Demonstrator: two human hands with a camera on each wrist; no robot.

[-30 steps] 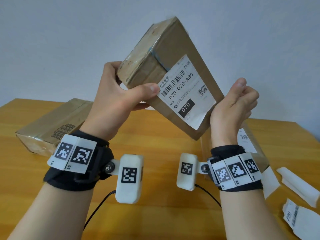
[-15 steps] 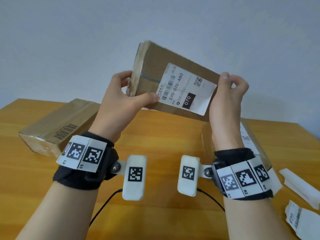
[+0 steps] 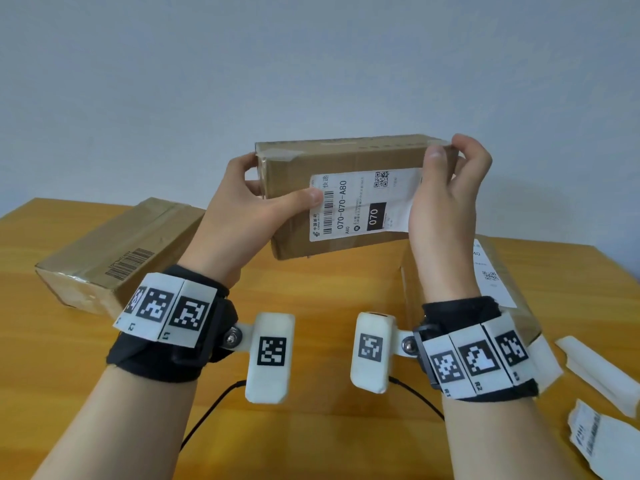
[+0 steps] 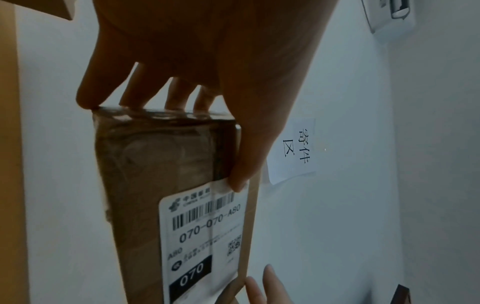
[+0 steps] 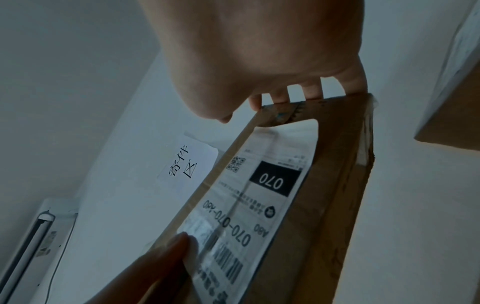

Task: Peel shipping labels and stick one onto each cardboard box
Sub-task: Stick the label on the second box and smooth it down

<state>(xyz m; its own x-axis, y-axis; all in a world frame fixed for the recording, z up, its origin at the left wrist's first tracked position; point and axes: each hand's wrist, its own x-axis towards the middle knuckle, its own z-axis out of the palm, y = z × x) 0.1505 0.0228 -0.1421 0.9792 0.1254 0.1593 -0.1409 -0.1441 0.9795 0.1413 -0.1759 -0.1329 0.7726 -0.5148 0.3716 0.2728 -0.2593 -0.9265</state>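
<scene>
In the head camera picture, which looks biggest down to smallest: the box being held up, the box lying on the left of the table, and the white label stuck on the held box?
1. Held box and left box: they look alike, and the left one lies farther away, so I won't rank them.
2. Label, clearly smallest.

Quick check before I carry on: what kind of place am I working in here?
Probably a parcel-sending counter or mailroom: a wall sign reads 寄件区 (sending area), taped cardboard boxes sit on a wooden table, and peeled label backings lie nearby.
</scene>
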